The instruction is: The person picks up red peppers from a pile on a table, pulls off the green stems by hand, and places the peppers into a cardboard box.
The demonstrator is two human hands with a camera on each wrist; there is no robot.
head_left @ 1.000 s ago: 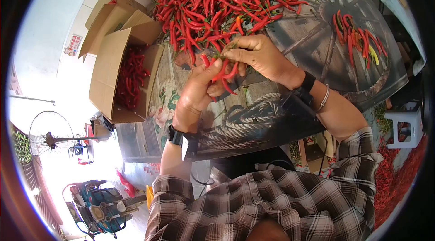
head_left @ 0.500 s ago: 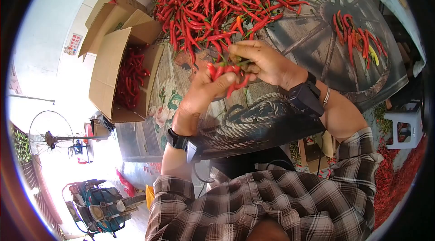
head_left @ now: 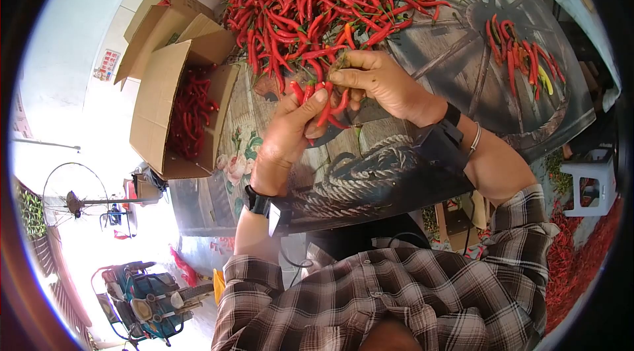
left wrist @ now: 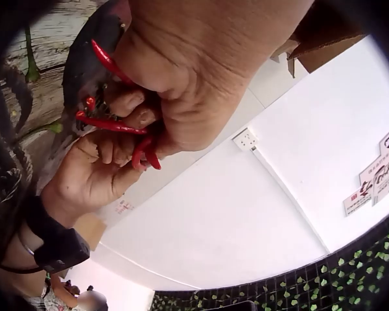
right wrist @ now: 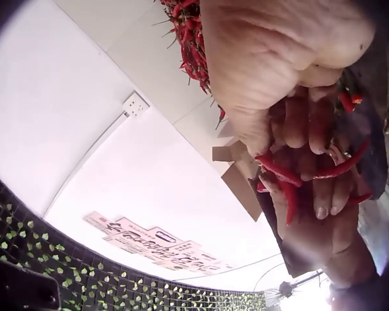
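In the head view my left hand (head_left: 284, 143) grips a small bunch of red chili peppers (head_left: 325, 112), its thumb lying across them and their tips sticking out past the fingers. My right hand (head_left: 396, 90) is right beside it, thumb and forefinger pinching greenish chili stems (head_left: 342, 60) at the top of the bunch. The left wrist view shows red chilies (left wrist: 110, 124) between the two hands, with the right hand (left wrist: 84, 172) close below. From the right wrist, chilies (right wrist: 340, 165) cross the curled fingers of both hands. Palms hide part of the bunch.
A large heap of red chilies (head_left: 310, 4) covers the far side of the table (head_left: 264, 212). At left an open cardboard box (head_left: 158, 103) holds more chilies. A small group of chilies (head_left: 522, 57), one yellow, lies at right. A white stool (head_left: 588, 182) stands on the floor.
Half a second ago the hands overlapped more and the right fingers were spread over the bunch. Now the right thumb and forefinger have closed at its top, and the left hand has tilted back slightly.
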